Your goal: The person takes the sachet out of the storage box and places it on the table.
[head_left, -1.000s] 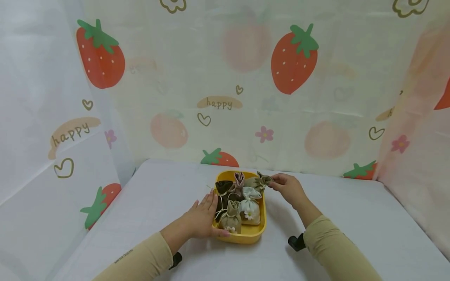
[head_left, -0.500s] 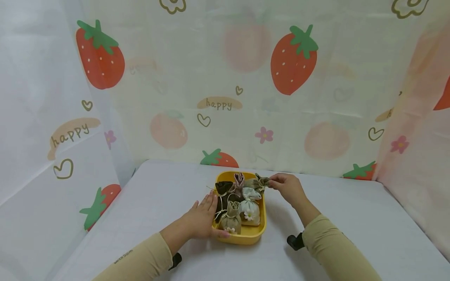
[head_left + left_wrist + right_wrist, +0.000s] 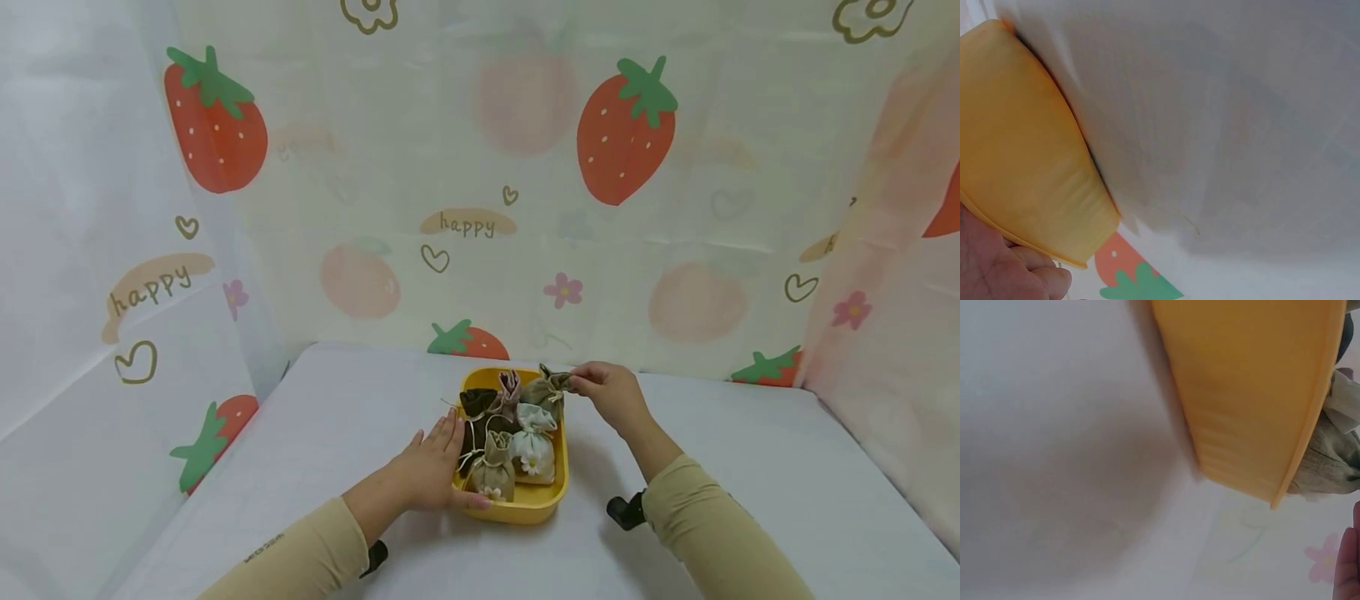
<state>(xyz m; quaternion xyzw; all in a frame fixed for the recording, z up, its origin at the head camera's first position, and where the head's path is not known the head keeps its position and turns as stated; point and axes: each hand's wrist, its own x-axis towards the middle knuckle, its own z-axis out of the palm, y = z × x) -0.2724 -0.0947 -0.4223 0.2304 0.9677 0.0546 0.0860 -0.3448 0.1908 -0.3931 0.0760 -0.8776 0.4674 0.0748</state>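
Note:
A yellow plastic bin (image 3: 517, 514) holds several small drawstring pouches. My left hand (image 3: 426, 468) rests along its left rim with fingers straight, the thumb at the front left corner. At the back right, my right hand (image 3: 611, 397) pinches the gathered mouth of an olive drawstring pouch (image 3: 540, 392). Nearer the front are a white pouch (image 3: 534, 450) with a flower and a tan pouch (image 3: 493, 475), also flowered. A dark pouch (image 3: 477, 405) and a pink one (image 3: 508, 390) sit behind. In the right wrist view, the olive pouch (image 3: 1329, 459) shows above the rim, near my fingers (image 3: 1349, 562).
The bin stands on a white-covered table (image 3: 360, 400), toward its back edge. A strawberry-printed curtain (image 3: 465, 275) hangs close behind and along both sides. Black wrist-worn gear (image 3: 626, 511) sits under each forearm.
My right hand has shifted slightly left and up, bringing the olive pouch's mouth with it, and the pouch stands more upright. My left hand stays in place on the bin.

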